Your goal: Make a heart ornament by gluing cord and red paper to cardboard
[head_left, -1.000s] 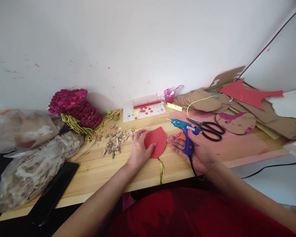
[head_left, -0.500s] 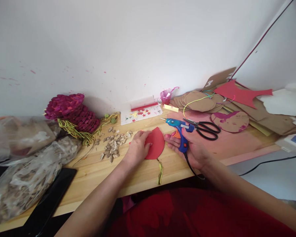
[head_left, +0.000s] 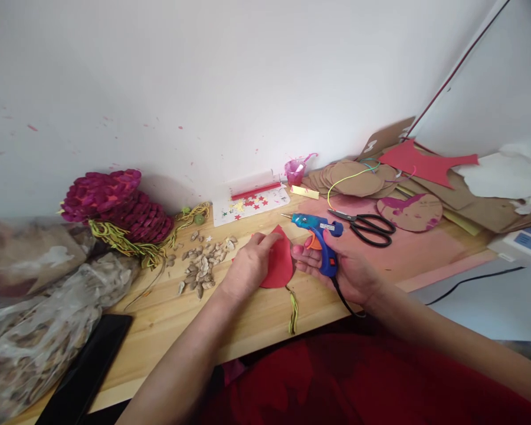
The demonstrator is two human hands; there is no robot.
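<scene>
My left hand (head_left: 246, 265) grips the left edge of a red rounded paper piece (head_left: 279, 265) on the wooden table (head_left: 168, 313); the paper's far edge is lifted slightly. My right hand (head_left: 345, 268) holds a blue hot glue gun (head_left: 317, 234) by its handle, nozzle pointing left, fingertips touching the paper's right edge. A yellow-green tassel (head_left: 293, 307) hangs from under the paper toward the table's front edge. Black scissors (head_left: 367, 225) lie just behind the right hand.
A pile of seed shells (head_left: 203, 262) lies left of the paper, with a magenta woven ornament (head_left: 119, 203) behind. Plastic bags (head_left: 35, 307) and a black phone (head_left: 86, 372) sit at left. A star sticker sheet (head_left: 250, 203), pink cup (head_left: 294, 171) and cardboard pieces (head_left: 407, 195) line the back.
Both hands have drawn closer around the red paper, and its far edge has lifted off the table. The glue gun has shifted left with the right hand.
</scene>
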